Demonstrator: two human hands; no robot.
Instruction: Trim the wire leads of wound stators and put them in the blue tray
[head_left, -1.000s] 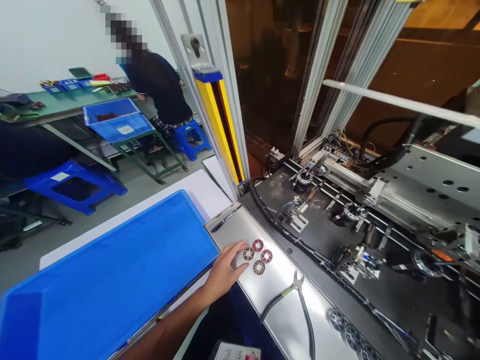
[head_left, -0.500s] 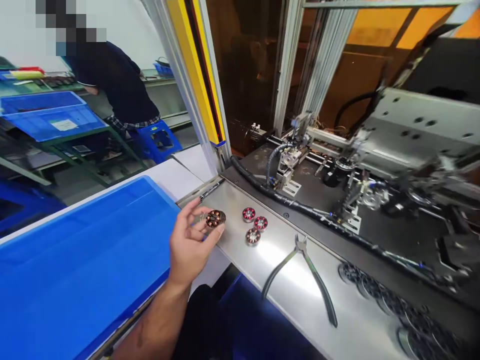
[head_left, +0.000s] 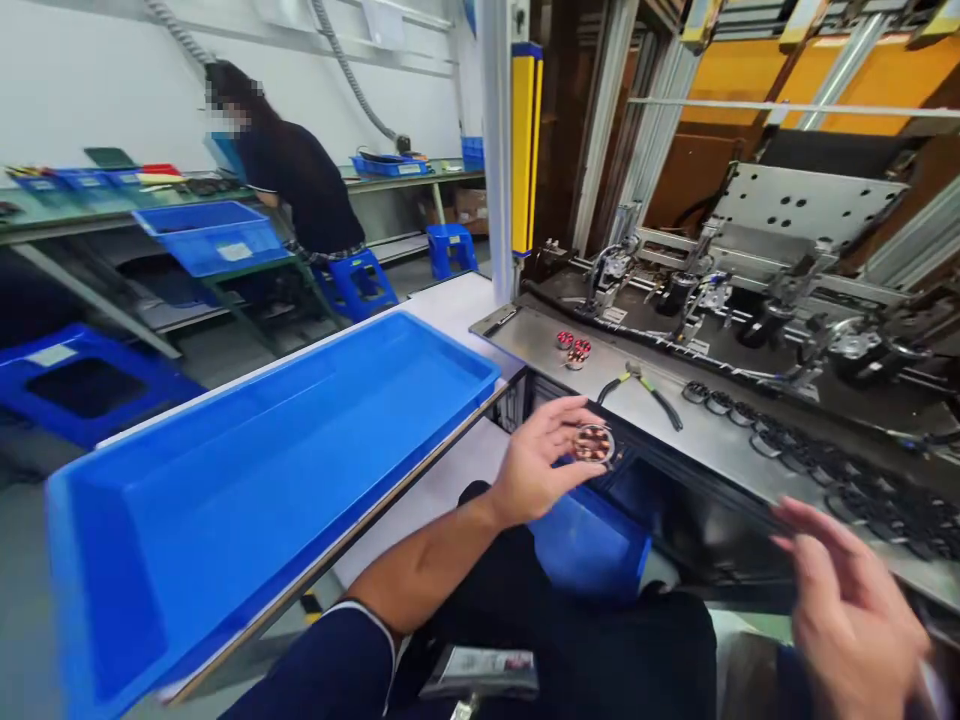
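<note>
My left hand [head_left: 544, 455] pinches a round motor stator [head_left: 594, 444] with copper windings between thumb and fingers, held in the air in front of the metal bench edge. To the right, my right hand [head_left: 851, 600] is raised with fingers stretched out and nothing visible in it, slightly blurred. It is nearest the rows of black round motor parts [head_left: 817, 460] on the bench. Beyond my left hand, a few small red-and-copper stators [head_left: 577, 355] lie together on the metal bench [head_left: 525, 340]. Diagonal cutters [head_left: 637, 385] with green-and-black handles lie spread beside them.
A large blue tray [head_left: 300, 430] rests on the white table at my left. Behind the bench stands a machine with metal fixtures [head_left: 705, 290] and a yellow light-curtain post [head_left: 527, 150]. A co-worker [head_left: 307, 180] sits at a far bench near a blue bin [head_left: 217, 240].
My view has swung and pulled back, so more of the tray and bench shows. My left hand still holds the stator, now nearer me. My right hand has come into view.
</note>
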